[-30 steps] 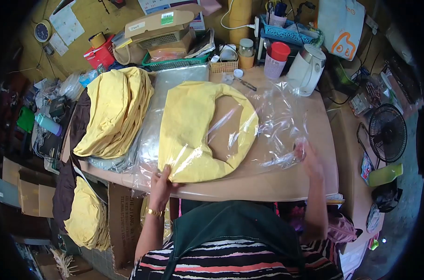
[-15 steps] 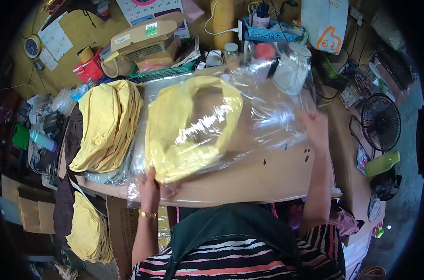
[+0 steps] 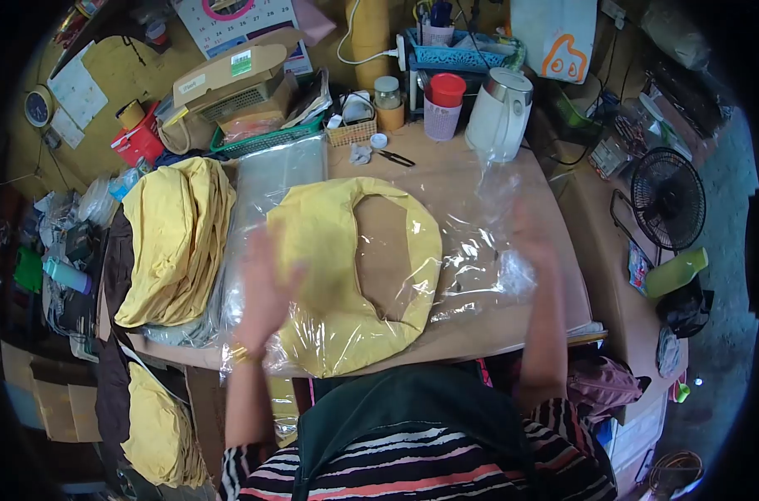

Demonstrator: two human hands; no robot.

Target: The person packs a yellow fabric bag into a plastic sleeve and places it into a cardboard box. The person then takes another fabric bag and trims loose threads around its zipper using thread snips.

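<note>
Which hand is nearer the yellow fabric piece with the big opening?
Left. The left hand is at the left edge of the yellow fabric piece; blur hides whether it touches. The right hand is apart from it, off beyond its right edge.

- Just one cam, head-worn, looking forward and down at the table [image 3: 438, 159]
- Super wide lens, corners go black
- Pretty near: left hand [image 3: 267, 288] centre-left, right hand [image 3: 531, 234] centre-right
- Wearer's apron [image 3: 413, 409] bottom centre, wall [image 3: 129, 54] up top
</note>
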